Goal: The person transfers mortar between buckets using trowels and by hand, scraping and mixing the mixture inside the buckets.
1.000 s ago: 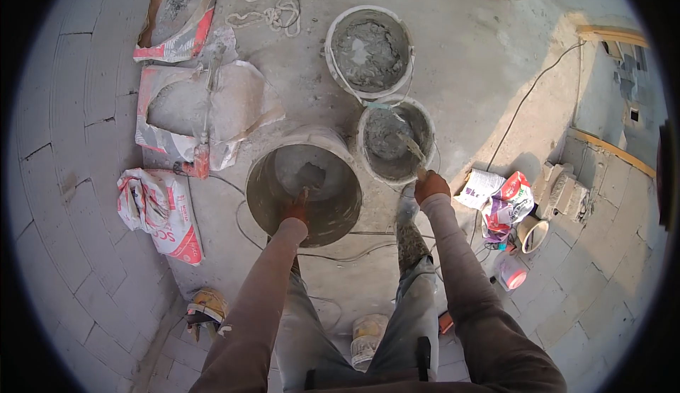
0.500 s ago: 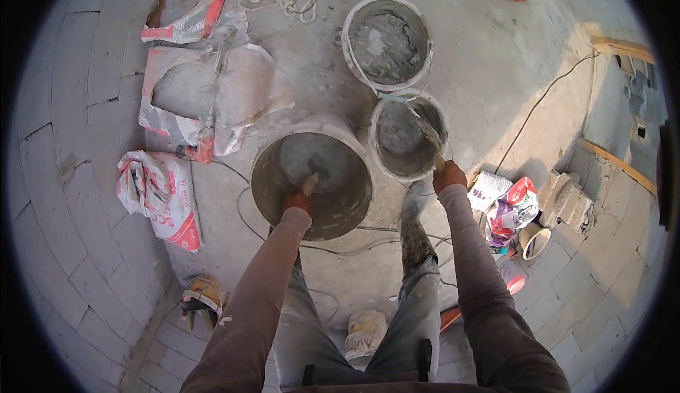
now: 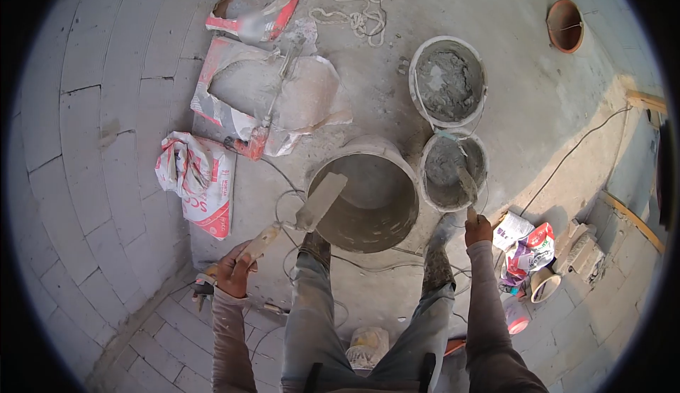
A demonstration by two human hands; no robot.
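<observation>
My left hand is closed round the wooden handle of a flat-bladed trowel. Its long blade points up and right, overlapping the left rim of the large bucket. Grey residue coats that bucket's inner wall. On the right, my right hand grips the handle of a second trowel, whose blade reaches into the small bucket. Wet grey mortar lies in the small bucket. Just behind stands another bucket, also holding grey mortar.
Torn bags of powder lie at left, with a red long-shafted power tool across one. A folded mortar bag is nearer. Cables cross the floor by my feet. Rope lies far off; bags and blocks sit right.
My left hand has come out of the large bucket with its trowel, moving left and towards me. My right hand still holds its trowel at the small bucket. The view has shifted.
</observation>
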